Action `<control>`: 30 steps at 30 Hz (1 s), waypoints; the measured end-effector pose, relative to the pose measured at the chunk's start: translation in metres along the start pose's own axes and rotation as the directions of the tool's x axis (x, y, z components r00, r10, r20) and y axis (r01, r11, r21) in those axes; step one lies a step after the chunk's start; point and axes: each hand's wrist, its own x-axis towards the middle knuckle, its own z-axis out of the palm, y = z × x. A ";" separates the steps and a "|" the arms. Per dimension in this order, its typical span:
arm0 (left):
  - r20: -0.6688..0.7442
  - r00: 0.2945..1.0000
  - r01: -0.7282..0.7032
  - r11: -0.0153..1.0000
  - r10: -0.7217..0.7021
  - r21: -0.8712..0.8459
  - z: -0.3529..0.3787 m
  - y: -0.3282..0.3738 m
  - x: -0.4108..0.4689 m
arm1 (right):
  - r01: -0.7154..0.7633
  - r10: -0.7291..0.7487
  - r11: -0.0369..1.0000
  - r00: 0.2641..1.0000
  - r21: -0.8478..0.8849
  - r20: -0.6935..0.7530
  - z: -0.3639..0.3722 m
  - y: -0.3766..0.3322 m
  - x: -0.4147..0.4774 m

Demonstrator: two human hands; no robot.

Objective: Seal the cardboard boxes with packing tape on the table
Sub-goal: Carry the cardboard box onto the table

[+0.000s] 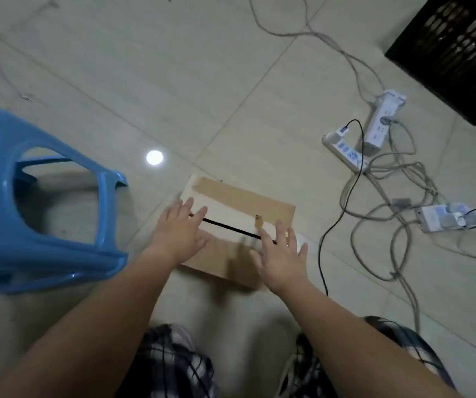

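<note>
A flat cardboard box (239, 202) lies on the tiled floor in front of me. Its two top flaps meet along a dark seam across the middle, and a short strip of brownish tape (258, 222) crosses that seam near the right. My left hand (180, 229) rests flat on the box's left end with fingers spread. My right hand (279, 254) lies flat on the box's right end, fingers apart, just below the tape strip. Neither hand holds anything. No tape roll is in view.
A blue plastic stool (44, 214) stands close on the left. White power strips (374, 130) and tangled grey and black cables (386, 196) cover the floor to the right. A black slatted crate (457, 50) sits at the top right. My checked-trousered knees fill the bottom.
</note>
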 end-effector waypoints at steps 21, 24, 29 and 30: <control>-0.299 0.869 0.289 0.895 -0.394 -0.341 0.104 0.009 0.129 | -0.122 0.159 0.982 0.944 0.141 -0.291 0.055 0.065 0.158; -0.246 0.856 0.362 0.867 -0.455 -0.344 0.100 0.011 0.134 | -0.149 0.259 0.930 0.914 0.336 -0.311 0.066 0.062 0.156; -0.243 0.845 0.378 0.853 -0.477 -0.361 0.082 0.013 0.138 | -0.136 0.256 0.929 0.908 0.345 -0.331 0.048 0.054 0.170; -0.264 0.845 0.371 0.866 -0.465 -0.335 0.076 0.013 0.135 | -0.136 0.257 0.928 0.909 0.348 -0.328 0.041 0.054 0.168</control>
